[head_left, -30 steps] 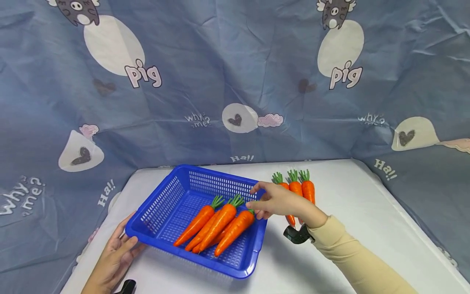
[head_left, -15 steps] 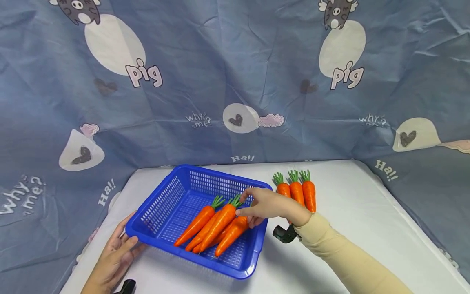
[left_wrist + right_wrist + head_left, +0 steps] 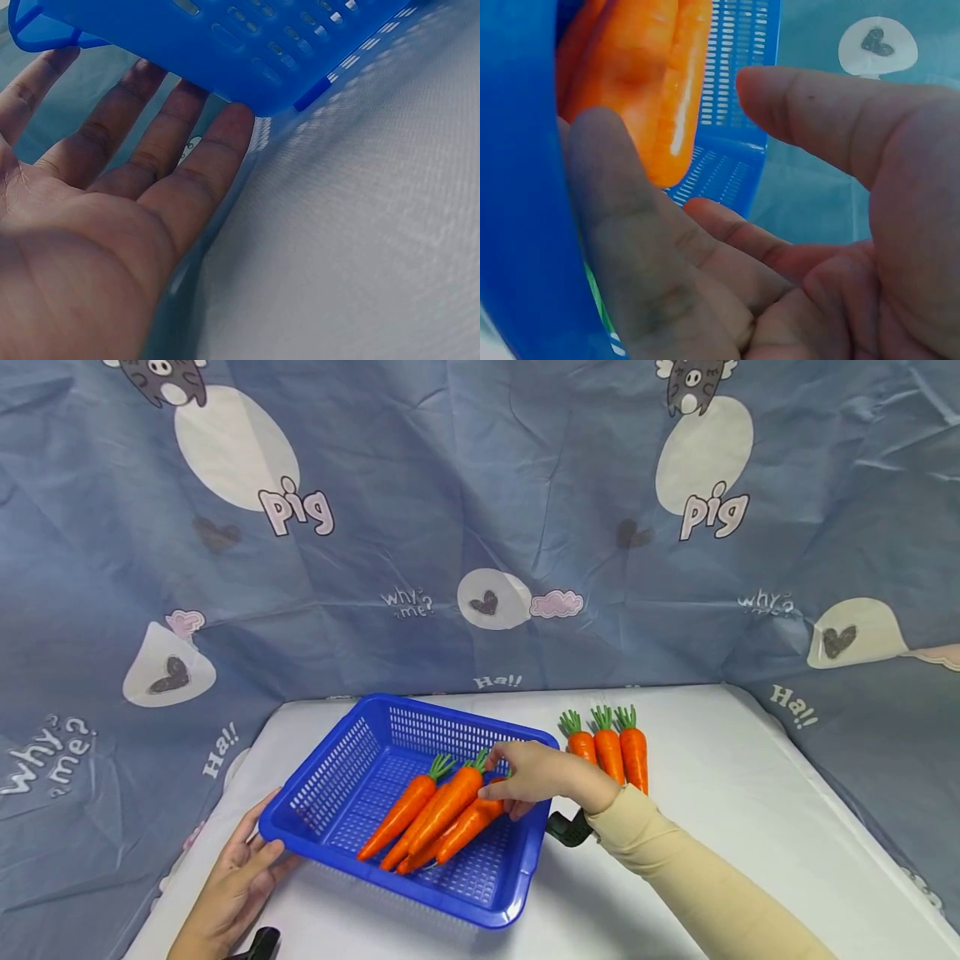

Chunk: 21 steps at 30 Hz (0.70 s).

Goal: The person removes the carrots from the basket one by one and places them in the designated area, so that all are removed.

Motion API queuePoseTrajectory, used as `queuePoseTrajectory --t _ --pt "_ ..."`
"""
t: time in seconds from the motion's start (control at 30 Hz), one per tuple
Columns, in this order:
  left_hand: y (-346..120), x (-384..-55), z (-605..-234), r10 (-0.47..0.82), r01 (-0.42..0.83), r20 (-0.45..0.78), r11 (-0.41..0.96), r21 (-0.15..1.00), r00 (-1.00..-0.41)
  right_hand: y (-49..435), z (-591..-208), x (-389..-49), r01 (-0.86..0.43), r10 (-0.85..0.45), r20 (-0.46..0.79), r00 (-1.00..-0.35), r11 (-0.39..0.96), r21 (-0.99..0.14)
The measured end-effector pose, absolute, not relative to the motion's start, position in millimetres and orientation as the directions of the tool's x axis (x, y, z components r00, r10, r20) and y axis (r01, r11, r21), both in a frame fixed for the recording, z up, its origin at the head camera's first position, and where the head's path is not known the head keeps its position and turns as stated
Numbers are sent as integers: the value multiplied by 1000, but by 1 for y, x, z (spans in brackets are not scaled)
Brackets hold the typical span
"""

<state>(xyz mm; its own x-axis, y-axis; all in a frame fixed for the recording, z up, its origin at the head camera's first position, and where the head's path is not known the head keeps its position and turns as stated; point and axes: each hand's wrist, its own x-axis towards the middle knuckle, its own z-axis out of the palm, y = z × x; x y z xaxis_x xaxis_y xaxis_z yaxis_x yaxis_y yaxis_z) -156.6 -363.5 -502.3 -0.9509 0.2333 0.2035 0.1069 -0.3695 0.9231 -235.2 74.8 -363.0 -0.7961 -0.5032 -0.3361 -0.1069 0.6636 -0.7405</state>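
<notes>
A blue perforated plastic basket (image 3: 341,760) stands on the white table, with several orange green-topped carrots (image 3: 405,810) lying slanted inside. At its near left corner my left hand (image 3: 236,881) touches the rim and outer wall. In the left wrist view, the left fingers (image 3: 184,180) reach fairly straight up to the basket's underside and wall. My right hand (image 3: 536,775) is over the basket's right part, at the top of the rightmost carrot (image 3: 468,831), partly covering it. In the right wrist view, a gap shows between the right thumb (image 3: 802,105) and the other fingers.
To the right of the basket, three more carrots (image 3: 609,747) lie side by side on the white table (image 3: 720,835), partly behind the right forearm. A blue patterned cloth (image 3: 450,527) hangs behind the table.
My right hand has moved left, farther into the basket. The rightmost carrot has shifted slightly back and closer to its neighbours. My left hand stays at the corner.
</notes>
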Motion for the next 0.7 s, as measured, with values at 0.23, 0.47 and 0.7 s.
queuePoseTrajectory --t 0.23,0.47,0.7 --pt "-364 -155 -502 196 76 150 -341 937 -969 66 -367 -239 -138 -480 -316 -818 698 -703" --pt "-364 -155 -501 187 73 141 -329 941 -972 58 -370 -245 -171 -438 -312 -843 768 -618" --pt "-364 -154 -500 186 75 142 -329 942 -972 54 -372 -248 -187 -440 -311 -842 779 -598"
